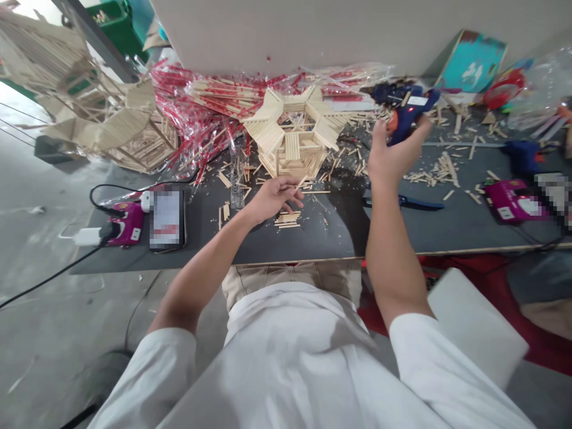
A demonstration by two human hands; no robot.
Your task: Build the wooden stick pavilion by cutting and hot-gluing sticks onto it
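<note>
Head view, looking down over a white shirt at a dark grey worktable point(339, 238). The left hand point(273, 199) is low over the table, fingers partly curled, with thumb and fingertips pinched on a thin pale wooden stick point(301, 183). The stick's far end is near the base of a pale wooden stick model point(292, 140), a layered, six-sided structure with a star-like top that stands on the table just ahead of the hand; cannot tell if they touch. The right hand point(395, 156) is raised to the right of the model, fingers wrapped closed around the grip of a blue hot glue gun point(409, 113) with an orange trigger and a small red light on. Short loose wooden sticks point(287, 220) lie in a small stack under the left hand, with more scattered over the tabletop. Blue-handled scissors point(402, 202) lie below the right hand. A second blue glue gun point(522, 156) and a magenta plastic device point(513, 199) are at far right. A blurred phone point(167, 218) and another magenta device point(127, 223) are at left. Bundles of sticks in red-printed clear plastic wrap point(201, 119) are piled behind the model. A larger pale wooden stick structure point(102, 107) sits beyond the table's left end.
</note>
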